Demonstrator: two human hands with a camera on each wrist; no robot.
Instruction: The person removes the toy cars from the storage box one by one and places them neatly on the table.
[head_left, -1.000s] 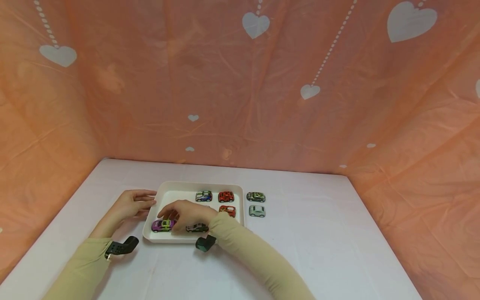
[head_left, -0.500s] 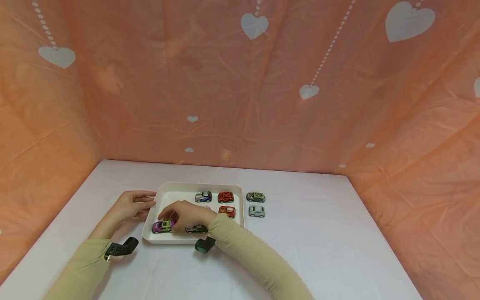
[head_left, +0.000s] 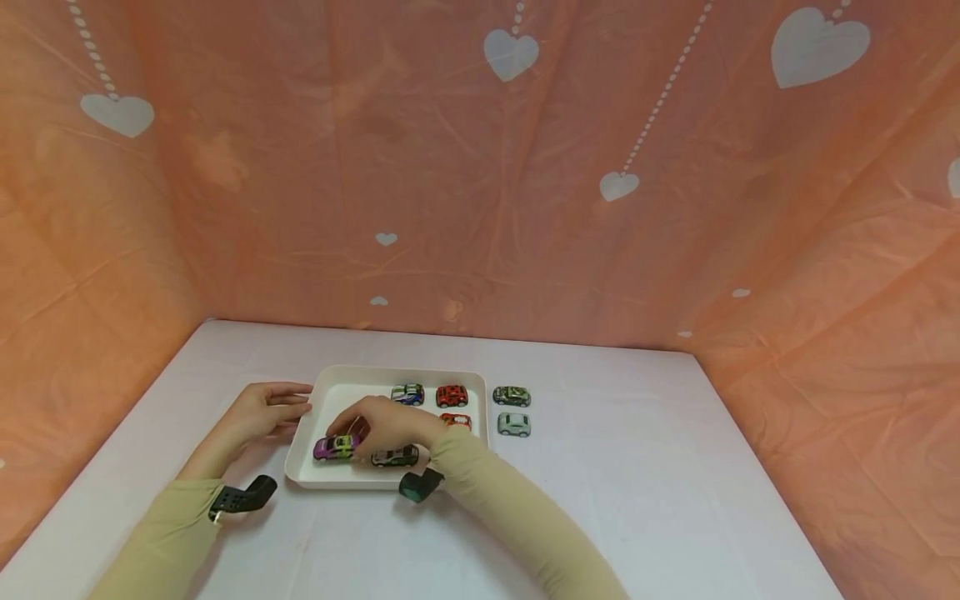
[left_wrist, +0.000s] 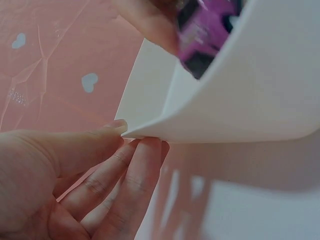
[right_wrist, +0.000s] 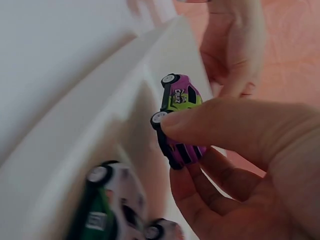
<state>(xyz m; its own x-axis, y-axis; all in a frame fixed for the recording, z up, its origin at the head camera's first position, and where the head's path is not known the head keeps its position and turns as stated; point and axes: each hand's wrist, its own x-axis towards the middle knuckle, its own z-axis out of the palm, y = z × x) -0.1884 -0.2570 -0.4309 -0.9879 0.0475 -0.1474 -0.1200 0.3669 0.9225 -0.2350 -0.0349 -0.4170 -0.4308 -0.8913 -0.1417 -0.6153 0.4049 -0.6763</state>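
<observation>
My right hand (head_left: 390,423) pinches a purple and lime-green toy car (head_left: 336,448) between thumb and fingers. In the right wrist view the toy car (right_wrist: 182,102) is held just above the floor of the white tray (head_left: 360,483). At the tray's left side, my left hand (head_left: 258,410) has its thumb and fingers on the rim. The left wrist view shows the left hand (left_wrist: 85,175) pinching the edge of the tray (left_wrist: 240,115). A dark and white toy car (head_left: 395,457) sits in the tray beside the right hand.
Also in the tray are a blue and white toy car (head_left: 407,394), a red one with dark spots (head_left: 452,396) and a partly covered red one (head_left: 456,420). Right of it, a camouflage toy car (head_left: 512,396) and a pale green one (head_left: 514,424) stand on the table.
My right hand has lifted the purple and green toy car a little and shifted it right. The left hand stays at the tray's edge.
</observation>
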